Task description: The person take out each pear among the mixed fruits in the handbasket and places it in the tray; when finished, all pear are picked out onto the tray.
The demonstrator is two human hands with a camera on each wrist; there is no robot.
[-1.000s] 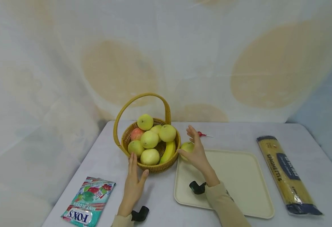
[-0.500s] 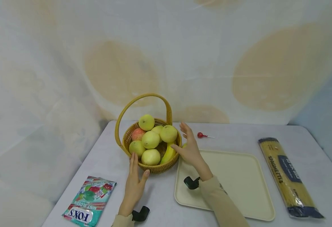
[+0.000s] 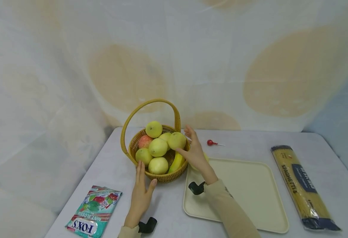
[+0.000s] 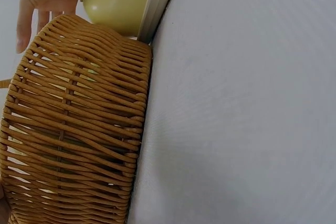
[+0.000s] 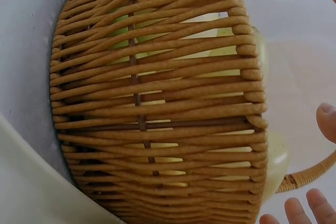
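Left wrist: yellow-green fruit (image 4: 118,3), mostly hidden in head view; left grip (image 3: 141,194), right grip (image 3: 196,154) unclenched.

The woven basket (image 3: 168,178) stands upright, arched handle (image 3: 177,123) raised; round yellow-green fruits (image 3: 158,147) and one reddish fruit (image 3: 145,141) sit inside. A yellow banana (image 3: 176,162) lies near its right wall.

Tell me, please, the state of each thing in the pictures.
Basket, upright, fruit inside
Banana, unpeeled, in the basket
Loose fruit, resting beside the basket
Tray, lying flat
Spaghetti packet, lying flat; seal unclear
FOX'S bag, lying flat; opening unclear
Lollipop, lying down; wrapping unclear
Left hand, fingers straight, at the basket
Right hand, thumb apart, holding nothing
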